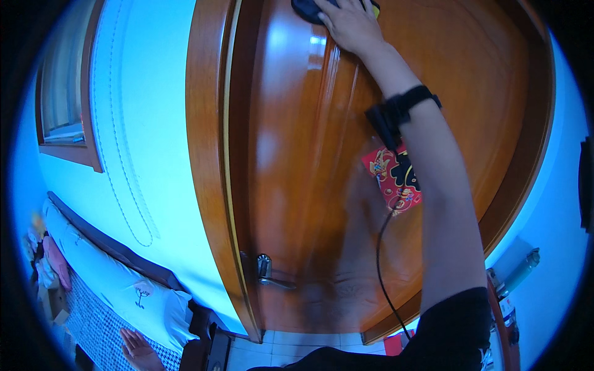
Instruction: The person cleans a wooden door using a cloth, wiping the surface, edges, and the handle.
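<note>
Red paper sign [385, 179] on wooden door [495, 93], black character [407, 173] partly hidden, unreadable

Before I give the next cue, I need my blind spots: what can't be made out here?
Dark item: head view; partly under the right hand, cut off by the top edge.
Red door decoration: head view; right side behind the right forearm.
Left hand: head view; wrist cut off by the lower edge.
Heap at far left: head view; blurred, too small to identify.
</note>
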The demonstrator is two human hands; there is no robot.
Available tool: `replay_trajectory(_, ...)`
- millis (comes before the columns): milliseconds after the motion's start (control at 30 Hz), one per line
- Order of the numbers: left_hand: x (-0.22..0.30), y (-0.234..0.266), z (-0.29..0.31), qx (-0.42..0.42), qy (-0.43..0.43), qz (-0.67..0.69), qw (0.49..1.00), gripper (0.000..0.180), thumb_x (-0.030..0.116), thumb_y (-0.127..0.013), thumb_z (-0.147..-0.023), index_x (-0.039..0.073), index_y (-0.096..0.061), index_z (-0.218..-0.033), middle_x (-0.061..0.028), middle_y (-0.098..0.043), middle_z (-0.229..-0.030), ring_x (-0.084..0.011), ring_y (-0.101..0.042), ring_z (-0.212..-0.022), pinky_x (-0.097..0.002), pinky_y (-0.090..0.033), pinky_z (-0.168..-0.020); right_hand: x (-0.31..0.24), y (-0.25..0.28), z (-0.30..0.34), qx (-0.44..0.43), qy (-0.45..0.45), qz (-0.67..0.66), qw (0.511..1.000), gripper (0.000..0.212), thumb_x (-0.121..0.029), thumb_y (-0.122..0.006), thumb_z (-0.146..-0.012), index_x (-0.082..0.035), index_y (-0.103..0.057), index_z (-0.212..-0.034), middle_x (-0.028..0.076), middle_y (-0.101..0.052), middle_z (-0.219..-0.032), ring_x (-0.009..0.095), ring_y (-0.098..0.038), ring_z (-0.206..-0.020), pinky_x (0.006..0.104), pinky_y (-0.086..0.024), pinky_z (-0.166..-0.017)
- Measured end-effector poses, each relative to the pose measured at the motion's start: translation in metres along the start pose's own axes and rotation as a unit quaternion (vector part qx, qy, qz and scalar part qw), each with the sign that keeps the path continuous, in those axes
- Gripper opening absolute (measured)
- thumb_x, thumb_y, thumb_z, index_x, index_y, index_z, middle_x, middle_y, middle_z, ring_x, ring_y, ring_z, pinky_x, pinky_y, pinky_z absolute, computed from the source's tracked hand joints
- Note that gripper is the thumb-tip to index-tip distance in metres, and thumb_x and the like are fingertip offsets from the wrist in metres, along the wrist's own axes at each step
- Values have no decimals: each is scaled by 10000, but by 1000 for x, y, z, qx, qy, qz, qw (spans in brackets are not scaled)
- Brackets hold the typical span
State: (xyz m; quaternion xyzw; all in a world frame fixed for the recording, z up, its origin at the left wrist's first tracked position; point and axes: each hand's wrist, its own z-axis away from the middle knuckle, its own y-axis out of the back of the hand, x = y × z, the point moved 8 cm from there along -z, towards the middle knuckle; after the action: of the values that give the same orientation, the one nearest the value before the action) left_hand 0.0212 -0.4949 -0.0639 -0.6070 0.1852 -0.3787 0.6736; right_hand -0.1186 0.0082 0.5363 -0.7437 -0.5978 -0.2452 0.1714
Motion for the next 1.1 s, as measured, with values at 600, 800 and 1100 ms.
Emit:
replay_trajectory(600, -25, 21, -23, -285, 80, -5, 955, 423, 249, -375, -945, 20, -444, -1295, -102, -554, -1237, -213, -543, -1123, -374, -391, -1027, -228, -15, 261, -246, 327, -119, 904, 501, -187, -508, -858, -116, -423, -1347, 65, -303, -1463, 255, -222, -1372, 468, -170, -1105)
replay_trajectory(800, 5, 40, -38, -269, 43, -41, 961, 431, 263, -354, -955, 27, -429, -1308, -87, -551, -1238, -191, -543, -1127, -367, -420, -1007, -125, -13, 102, -85, 147, 26, 985, 491, -104, -528, -857, -165, -433, -1336, 81, -322, -1448, 259, -238, -1367, 501, -196, -1092)
replay_trajectory(1100, 7, 47, -31, -259, 52, -29, 964, 401, 229, -385, -948, 20, -448, -1284, -112, -554, -1230, -217, -552, -1116, -382, -436, -996, -73, -22, -29, 62, -33, -28, 997, 470, -154, -458, -861, -31, -425, -1314, 172, -313, -1424, 347, -246, -1335, 516, -195, -1076)
